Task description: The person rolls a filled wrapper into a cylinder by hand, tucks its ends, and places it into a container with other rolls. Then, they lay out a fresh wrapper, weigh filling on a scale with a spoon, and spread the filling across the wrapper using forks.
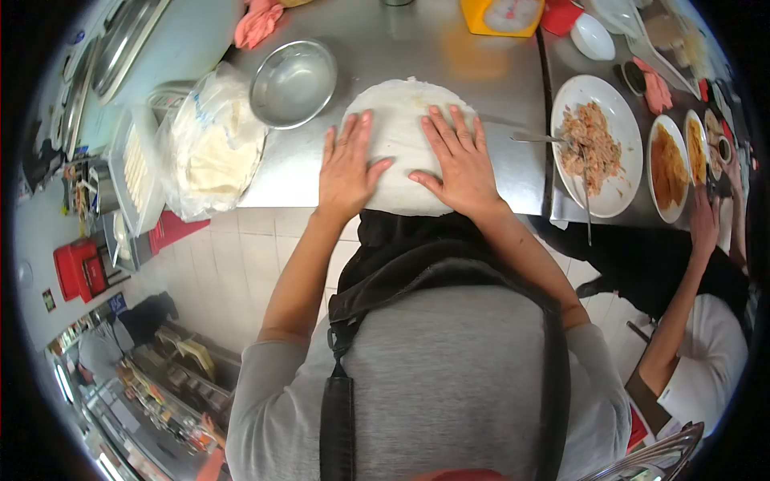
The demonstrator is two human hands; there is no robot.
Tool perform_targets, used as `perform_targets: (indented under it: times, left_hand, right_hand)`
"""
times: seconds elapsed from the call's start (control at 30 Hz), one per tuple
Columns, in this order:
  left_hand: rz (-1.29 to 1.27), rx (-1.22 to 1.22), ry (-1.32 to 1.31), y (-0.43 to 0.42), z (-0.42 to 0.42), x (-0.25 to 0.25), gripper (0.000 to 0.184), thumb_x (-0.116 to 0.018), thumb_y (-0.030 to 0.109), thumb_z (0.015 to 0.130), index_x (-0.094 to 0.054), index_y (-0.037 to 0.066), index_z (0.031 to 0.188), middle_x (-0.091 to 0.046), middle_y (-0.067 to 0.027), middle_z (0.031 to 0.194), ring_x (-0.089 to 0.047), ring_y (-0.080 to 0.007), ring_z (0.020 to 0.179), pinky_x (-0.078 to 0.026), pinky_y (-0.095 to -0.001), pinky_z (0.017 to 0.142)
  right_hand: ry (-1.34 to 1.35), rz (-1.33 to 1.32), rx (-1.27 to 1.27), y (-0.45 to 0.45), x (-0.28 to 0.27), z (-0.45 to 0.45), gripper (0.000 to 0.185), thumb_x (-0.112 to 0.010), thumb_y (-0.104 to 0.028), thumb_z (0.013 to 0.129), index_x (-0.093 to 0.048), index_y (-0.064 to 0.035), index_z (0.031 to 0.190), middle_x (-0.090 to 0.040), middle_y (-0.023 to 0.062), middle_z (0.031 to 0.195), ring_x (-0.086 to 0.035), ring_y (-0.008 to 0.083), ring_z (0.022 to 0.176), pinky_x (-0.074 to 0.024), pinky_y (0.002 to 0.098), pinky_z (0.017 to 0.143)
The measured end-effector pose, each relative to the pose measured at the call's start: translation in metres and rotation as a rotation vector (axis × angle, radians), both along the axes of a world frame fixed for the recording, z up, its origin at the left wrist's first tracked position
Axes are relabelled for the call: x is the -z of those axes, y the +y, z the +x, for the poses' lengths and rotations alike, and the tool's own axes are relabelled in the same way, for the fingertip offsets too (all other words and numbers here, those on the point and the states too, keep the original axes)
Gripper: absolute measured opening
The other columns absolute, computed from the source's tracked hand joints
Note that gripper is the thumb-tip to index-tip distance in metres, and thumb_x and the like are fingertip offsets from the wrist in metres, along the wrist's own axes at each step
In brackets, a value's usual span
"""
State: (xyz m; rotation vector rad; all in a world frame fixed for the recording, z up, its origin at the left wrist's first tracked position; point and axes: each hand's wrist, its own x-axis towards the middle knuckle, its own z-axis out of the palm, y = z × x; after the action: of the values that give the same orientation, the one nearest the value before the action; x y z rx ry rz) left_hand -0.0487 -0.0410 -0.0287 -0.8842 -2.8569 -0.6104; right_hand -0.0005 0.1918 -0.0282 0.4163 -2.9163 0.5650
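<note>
A broad, flat round of white dough (pixel 401 152) lies on the steel table (pixel 513 96) at its near edge. My left hand (pixel 349 164) rests flat on the dough's left side, fingers apart. On its right side lies my right hand (pixel 461 160), also flat with fingers spread. Neither hand grips anything. Up and to the left of the dough stands a metal bowl (pixel 293 84). Further left, more pale dough (pixel 220 148) sits in a clear plastic bag.
To the right are a white plate of shredded filling (pixel 593 152) with utensils and smaller plates of orange food (pixel 667 164). A co-worker's hand (pixel 704 216) is beside them. A yellow scale (pixel 503 16) stands at the back, a pink cloth (pixel 257 22) back left.
</note>
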Motion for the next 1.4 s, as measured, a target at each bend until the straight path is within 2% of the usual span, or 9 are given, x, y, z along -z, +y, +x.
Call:
perform_targets:
  times: [0.13,0.27,0.37,0.5,0.7,0.83,0.9,1.0,1.4]
  left_hand:
    - [-0.044,0.013,-0.030,-0.028,0.009,-0.015,0.078,-0.063,0.034,0.097,-0.026,0.006,0.160,-0.041,-0.0164,0.159,-0.035,-0.0339,0.149,-0.023,-0.0515,0.122]
    - [0.043,0.011,-0.042,-0.011,0.011,-0.051,0.056,-0.067,0.010,0.092,-0.051,0.006,0.145,-0.057,-0.0189,0.140,-0.051,-0.0372,0.133,-0.040,-0.0477,0.111]
    - [0.226,0.200,-0.021,0.057,0.002,-0.094,0.040,-0.070,0.003,0.086,-0.066,0.005,0.126,-0.066,-0.0144,0.121,-0.060,-0.0360,0.115,-0.048,-0.0447,0.100]
    - [0.189,0.511,0.136,0.155,-0.009,-0.099,0.044,-0.071,0.008,0.087,-0.060,0.005,0.129,-0.067,-0.0163,0.114,-0.061,-0.0353,0.112,-0.049,-0.0447,0.097]
    - [-0.360,0.648,-0.034,0.225,0.000,-0.085,0.048,-0.063,0.009,0.087,-0.051,0.007,0.134,-0.067,-0.0175,0.110,-0.069,-0.0373,0.097,-0.055,-0.0467,0.078]
    - [-0.390,0.602,0.000,0.214,-0.013,-0.124,0.050,-0.058,0.006,0.086,-0.054,0.017,0.135,-0.069,-0.0178,0.101,-0.071,-0.0370,0.086,-0.056,-0.0476,0.071]
    - [-0.383,0.564,-0.005,0.215,-0.010,-0.129,0.052,-0.058,0.006,0.086,-0.055,0.021,0.135,-0.070,-0.0179,0.097,-0.071,-0.0371,0.084,-0.056,-0.0480,0.070]
    - [-0.051,0.588,-0.034,0.216,-0.001,-0.113,0.055,-0.057,0.005,0.086,-0.055,0.026,0.137,-0.072,-0.0162,0.085,-0.070,-0.0383,0.077,-0.055,-0.0499,0.066]
    - [-0.130,0.630,0.103,0.242,-0.051,-0.077,0.050,-0.059,0.001,0.082,-0.065,0.020,0.128,-0.072,-0.0144,0.105,-0.071,-0.0338,0.090,-0.055,-0.0470,0.073]
  right_hand:
    - [-0.046,0.039,0.054,0.027,-0.021,0.026,0.081,-0.067,-0.049,0.090,-0.040,-0.0071,0.154,-0.032,0.0137,0.164,-0.027,0.0402,0.150,-0.0208,0.0583,0.122]
    - [0.029,-0.213,0.005,0.069,-0.089,0.088,0.053,-0.079,-0.012,0.080,-0.062,-0.0070,0.130,-0.063,0.0131,0.127,-0.061,0.0360,0.110,-0.0504,0.0436,0.094]
    - [0.221,-0.021,0.486,0.108,-0.108,0.123,0.032,-0.080,-0.007,0.077,-0.062,-0.0044,0.104,-0.064,0.0138,0.104,-0.060,0.0359,0.092,-0.0487,0.0458,0.080]
    - [-0.153,-0.021,0.759,0.143,-0.091,0.149,0.036,-0.076,-0.007,0.081,-0.053,-0.0024,0.108,-0.066,0.0215,0.101,-0.066,0.0416,0.092,-0.0513,0.0507,0.076]
    - [-0.372,0.162,0.797,0.152,-0.077,0.120,0.019,-0.056,-0.014,0.096,-0.055,0.0000,0.109,-0.070,0.0240,0.079,-0.070,0.0441,0.080,-0.0526,0.0538,0.069]
    - [-0.332,-0.034,0.827,0.158,-0.107,0.146,0.021,-0.052,-0.020,0.101,-0.061,-0.0009,0.104,-0.070,0.0267,0.082,-0.070,0.0435,0.081,-0.0515,0.0537,0.069]
    - [-0.199,-0.162,0.796,0.172,-0.089,0.164,0.024,-0.053,-0.022,0.103,-0.065,-0.0016,0.105,-0.067,0.0176,0.069,-0.068,0.0319,0.064,-0.0486,0.0447,0.060]
    - [-0.435,-1.149,0.828,0.167,-0.097,0.163,0.026,-0.053,-0.021,0.106,-0.069,-0.0010,0.108,-0.041,-0.0044,0.062,-0.037,0.0050,0.055,-0.0309,0.0247,0.051]
    - [-0.198,-1.048,1.024,0.154,-0.071,0.203,0.020,-0.054,-0.016,0.106,-0.067,-0.0030,0.113,-0.049,-0.0028,0.068,-0.045,0.0062,0.062,-0.0374,0.0243,0.056]
